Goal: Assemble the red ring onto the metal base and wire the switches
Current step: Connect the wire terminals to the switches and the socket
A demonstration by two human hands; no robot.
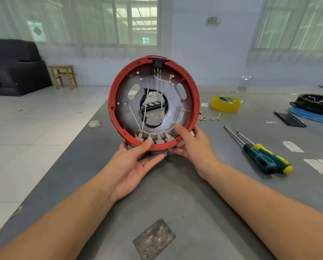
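Both hands hold the assembly upright above the grey table [175,194], its open face turned toward the camera. The red ring [113,94] sits around the metal base [173,107], a dull silver disc with a ragged central opening and two oval slots.

The left hand [136,166] grips the ring's bottom edge from below, palm up: its thumb lies over the rim in front of the grey switches [153,140], while the fingers curl beneath and behind. The right hand [192,145] holds the lower right part of the rim, thumb pressed on the inner face just beside the switch row, fingers wrapped behind. So the whole assembly rises above the two grips, held only at its bottom arc.

Four switches sit in a row at the bottom of the ring, each with brass terminals. White wires [144,109] run from them up across the base to a black socket [157,62] set in the top of the ring; several wire ends with brass ring lugs hang loose over the base.

On the table to the right lie two screwdrivers [265,158] with green and yellow handles, side by side and touching. Beyond them are a roll of yellow tape [225,103], a short loose wire with brass terminals [210,118], and at the far right edge a black housing on a blue ring [312,107]. A wooden stool [63,76] and a dark sofa [12,66] stand on the tiled floor at left.
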